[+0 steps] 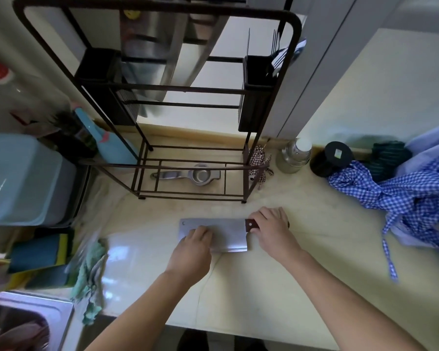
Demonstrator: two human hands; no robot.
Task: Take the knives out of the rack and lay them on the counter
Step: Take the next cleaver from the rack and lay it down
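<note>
A steel cleaver (pixel 228 233) with a dark wooden handle lies flat on the pale counter (pixel 302 249), just in front of the dark wire rack (pixel 188 89). My right hand (pixel 274 230) is closed around the cleaver's handle. My left hand (pixel 194 245) rests fingers-down on the left part of the blade. Another broad steel blade (pixel 147 41) hangs upright in the rack's upper part. Thin utensils (pixel 276 51) stand in the black holder (pixel 257 92) on the rack's right side.
A metal squeezer (pixel 188 174) lies on the rack's base. Blue checked cloth (pixel 403 196), a glass jar (pixel 293 155) and a black lidded tub (pixel 332 158) sit to the right. A blue bin (pixel 18 178), sponges (pixel 41 254), a rag (pixel 91 274) and the sink (pixel 23 320) are on the left.
</note>
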